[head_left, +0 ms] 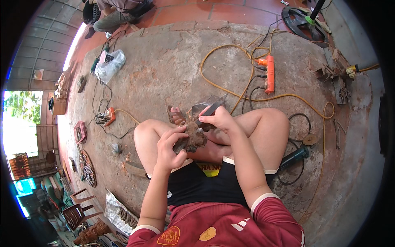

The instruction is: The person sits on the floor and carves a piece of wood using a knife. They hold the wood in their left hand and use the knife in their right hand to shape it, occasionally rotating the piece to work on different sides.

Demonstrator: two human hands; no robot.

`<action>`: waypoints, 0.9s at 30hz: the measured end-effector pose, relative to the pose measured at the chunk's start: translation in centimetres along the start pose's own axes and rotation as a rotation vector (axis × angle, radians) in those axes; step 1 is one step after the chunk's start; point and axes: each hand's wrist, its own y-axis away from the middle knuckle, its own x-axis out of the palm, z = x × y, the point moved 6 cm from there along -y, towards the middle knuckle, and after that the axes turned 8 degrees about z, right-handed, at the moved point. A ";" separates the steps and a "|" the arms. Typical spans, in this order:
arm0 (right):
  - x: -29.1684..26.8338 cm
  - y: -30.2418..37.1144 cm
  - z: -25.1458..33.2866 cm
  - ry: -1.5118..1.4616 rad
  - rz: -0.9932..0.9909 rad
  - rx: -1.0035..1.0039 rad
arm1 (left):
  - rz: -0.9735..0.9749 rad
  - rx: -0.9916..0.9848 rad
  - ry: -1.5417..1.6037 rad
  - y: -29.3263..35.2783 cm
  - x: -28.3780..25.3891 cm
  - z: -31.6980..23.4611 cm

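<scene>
I sit cross-legged with a rough brown carved piece (196, 139), apparently wood, in front of my shins. My left hand (168, 147) grips its left side, the fingers over the top edge and the thumb lower down. In my right hand (219, 119) is a dark grey flat strip (211, 109), pinched between thumb and fingers. The strip slants over the upper right part of the carved piece. Whether its lower end touches the carving, I cannot tell. My right fingers partly hide both things.
An orange power strip (269, 75) with plugs and a looping yellow cord (210, 80) lies ahead on the right. A teal power tool (295, 159) rests beside my right knee. On the left are a plastic bag (110, 66), an orange socket box (110, 117) and a tray of tools (87, 168). A person (119, 14) crouches at the far left.
</scene>
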 end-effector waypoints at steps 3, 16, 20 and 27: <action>-1.8 -0.2 -0.3 0.256 -0.198 -0.040 | 0.002 -0.002 0.001 0.3 0.1 -0.1; -3.0 -0.5 -0.7 0.276 -0.308 -0.059 | 0.010 0.048 0.004 0.7 0.2 -0.1; -1.9 -0.4 -0.3 0.239 -0.146 -0.032 | 0.034 0.060 -0.024 0.5 0.2 -0.6; -2.7 0.0 -0.7 0.209 -0.143 0.047 | 0.052 0.089 -0.043 0.2 0.6 -1.4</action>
